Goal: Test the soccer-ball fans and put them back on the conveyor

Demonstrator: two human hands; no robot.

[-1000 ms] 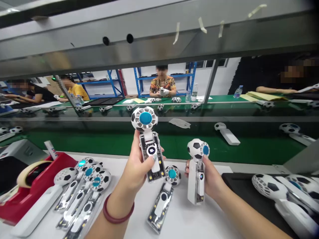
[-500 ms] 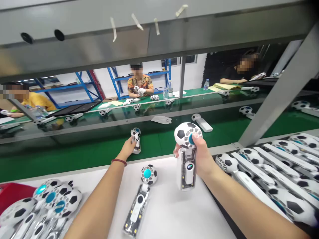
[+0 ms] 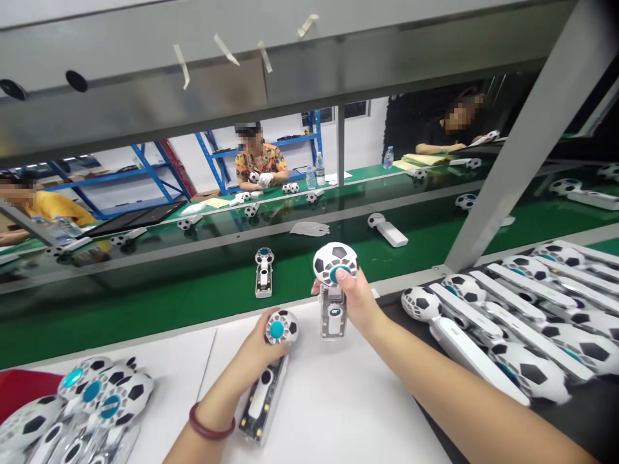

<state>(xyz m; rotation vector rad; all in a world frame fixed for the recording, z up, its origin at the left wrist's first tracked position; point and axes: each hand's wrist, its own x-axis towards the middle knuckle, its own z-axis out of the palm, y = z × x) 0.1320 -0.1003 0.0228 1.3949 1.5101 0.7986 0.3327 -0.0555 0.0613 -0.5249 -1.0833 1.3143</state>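
Upright in my right hand (image 3: 360, 299) is a handheld fan (image 3: 333, 325) with a soccer-ball head, a clear handle and a small lit display. My right thumb presses on the blue disc of its head. My left hand (image 3: 264, 341) is closed around the neck and head of a second soccer-ball fan (image 3: 261, 403), whose clear handle slants toward me on the white table (image 3: 348, 399). A third fan (image 3: 264, 274) lies on the green belt (image 3: 213, 293) just beyond the table edge.
Clear-handled fans (image 3: 104, 403) are piled at left by a red bin (image 3: 24, 393). Rows of white-handled fans (image 3: 478, 351) lie in a black tray at right. A slanted metal post (image 3: 503, 154) and an overhead beam (image 3: 193, 90) frame the belt. Co-workers sit across.
My left hand has let go of the fan on the belt and come back to grip the one on the table. My right hand still holds its fan upright; the view has shifted slightly.
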